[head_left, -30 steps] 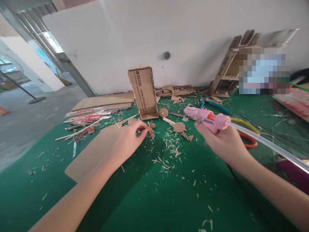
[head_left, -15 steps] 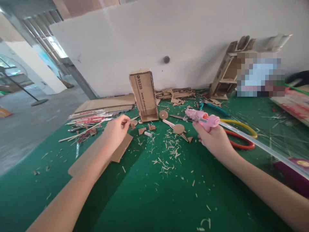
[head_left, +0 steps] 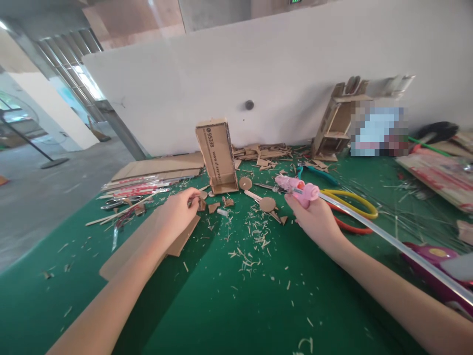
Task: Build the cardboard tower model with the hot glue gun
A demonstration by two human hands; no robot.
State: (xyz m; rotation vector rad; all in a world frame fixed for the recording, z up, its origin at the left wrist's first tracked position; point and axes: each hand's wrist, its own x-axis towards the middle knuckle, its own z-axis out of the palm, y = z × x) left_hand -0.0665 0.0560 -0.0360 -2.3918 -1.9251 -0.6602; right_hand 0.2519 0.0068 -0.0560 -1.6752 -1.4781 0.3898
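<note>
My right hand (head_left: 316,219) is closed around a pink glue gun (head_left: 295,188) with a long clear glue stick (head_left: 388,241) trailing back to the right. The gun's nozzle points left toward a round cardboard disc (head_left: 267,203) on a stick. My left hand (head_left: 177,214) is pinched shut on a small brown cardboard piece (head_left: 200,204), just above a flat cardboard sheet (head_left: 148,241). A tall open cardboard box (head_left: 217,155) stands upright behind both hands.
Cardboard scraps and wood shavings (head_left: 251,241) litter the green mat (head_left: 240,305). Skewers and scissors (head_left: 129,195) lie at left. Yellow and red hoops (head_left: 354,212) sit right of the gun. A cardboard shelf model (head_left: 334,123) leans on the white wall. The table's left edge drops to the floor.
My left hand moved left from the scraps by the box to above the cardboard sheet, pinching a small piece. The right hand with the glue gun stayed put while the view tilted up.
</note>
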